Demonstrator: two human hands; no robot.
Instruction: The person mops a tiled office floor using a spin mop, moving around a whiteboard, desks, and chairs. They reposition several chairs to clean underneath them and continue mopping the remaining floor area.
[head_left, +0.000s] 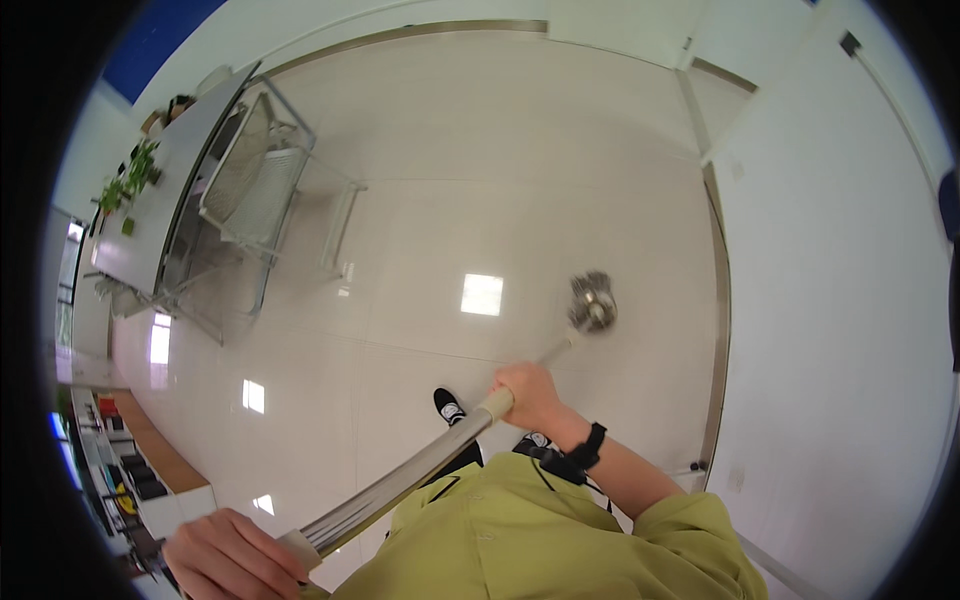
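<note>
A mop with a metal pole (405, 469) slants across my body, from the lower left up to the right. My left hand (234, 555) is closed around its upper end, beside a pale collar. Farther down the pole, my right hand (529, 394) grips it just past another pale collar; a black band with a small device is on that wrist. The round mop head (592, 304), with a blurred grey fringe and a shiny centre, rests on the glossy tiled floor, ahead and right of my feet. Its pole is partly hidden by my right hand.
At left stand a long table (169, 176) with potted plants (141, 169) and mesh folding chairs (259, 191). A low shelf unit (176, 510) holding several items is at lower left. A white wall (825, 300) with a metal skirting strip (720, 315) runs along the right.
</note>
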